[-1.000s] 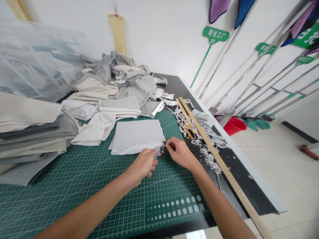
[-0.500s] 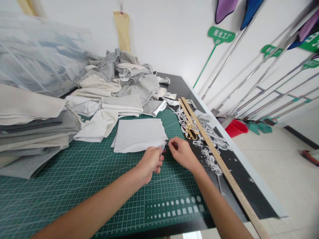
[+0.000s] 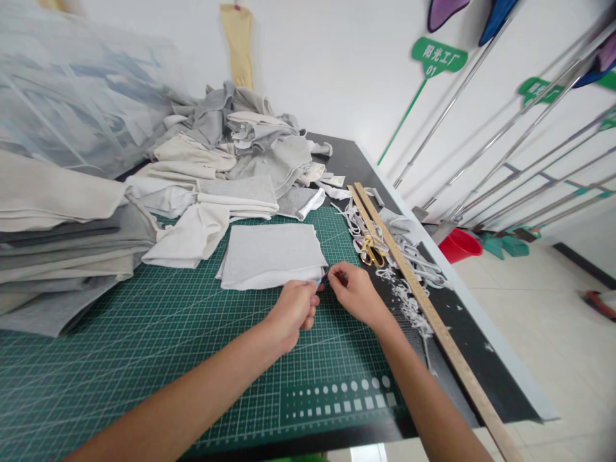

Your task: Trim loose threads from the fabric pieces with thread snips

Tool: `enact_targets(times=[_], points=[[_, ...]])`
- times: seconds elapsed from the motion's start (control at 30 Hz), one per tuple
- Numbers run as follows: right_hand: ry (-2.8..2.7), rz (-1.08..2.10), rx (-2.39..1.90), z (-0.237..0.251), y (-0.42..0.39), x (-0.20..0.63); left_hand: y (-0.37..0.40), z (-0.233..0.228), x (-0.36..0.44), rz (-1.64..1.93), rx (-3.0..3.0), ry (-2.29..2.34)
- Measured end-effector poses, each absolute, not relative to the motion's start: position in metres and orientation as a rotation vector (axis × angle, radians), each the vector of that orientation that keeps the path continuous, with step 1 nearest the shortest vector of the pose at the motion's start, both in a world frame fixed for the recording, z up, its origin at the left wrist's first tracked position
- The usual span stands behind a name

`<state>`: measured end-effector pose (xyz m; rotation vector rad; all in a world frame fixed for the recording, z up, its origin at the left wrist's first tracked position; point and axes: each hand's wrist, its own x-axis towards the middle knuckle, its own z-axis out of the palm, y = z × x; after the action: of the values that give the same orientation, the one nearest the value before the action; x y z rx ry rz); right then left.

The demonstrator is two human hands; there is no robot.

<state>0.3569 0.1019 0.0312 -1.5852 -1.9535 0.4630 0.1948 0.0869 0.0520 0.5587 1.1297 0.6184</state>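
A folded light grey cloth point(image 3: 272, 255) lies flat on the green cutting mat point(image 3: 144, 359). My left hand point(image 3: 291, 312) is closed around a small blue-handled tool point(image 3: 319, 281), whose tip pokes out at the cloth's near right corner. My right hand point(image 3: 355, 294) pinches something tiny right beside that tip, fingers together; what it pinches is too small to tell. Both hands meet at the cloth's front right corner.
Piles of grey and cream fabric point(image 3: 231, 160) fill the left and back of the table. Two wooden rulers point(image 3: 409, 276), gold scissors point(image 3: 371, 251) and white cloth trimmings point(image 3: 409, 301) lie along the right edge. A red bucket point(image 3: 459, 245) stands on the floor.
My hands have stayed at the cloth's corner; the left hand closed in toward the right, hiding more of the tool. The camera view shifted slightly.
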Motion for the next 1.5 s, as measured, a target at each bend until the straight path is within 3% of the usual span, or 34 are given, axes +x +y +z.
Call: enact_targets(times=[0.53, 0.97, 1.27, 1.5], points=[[-1.839, 0.598, -1.577, 0.036, 0.105, 0.369, 0.083, 0.060, 0.188, 0.607, 0.526, 1.092], [-1.685, 0.615, -1.586, 0.041, 0.110, 0.382, 0.103, 0.066, 0.129, 0.786, 0.827, 1.065], [-1.640, 0.399, -1.760, 0.042, 0.119, 0.396, 0.143, 0.048, 0.108, 0.921, 1.269, 1.140], [-1.548, -0.059, -2.173, 0.081, 0.082, 0.445, 0.157, 0.025, 0.095, 0.985, 1.514, 1.147]])
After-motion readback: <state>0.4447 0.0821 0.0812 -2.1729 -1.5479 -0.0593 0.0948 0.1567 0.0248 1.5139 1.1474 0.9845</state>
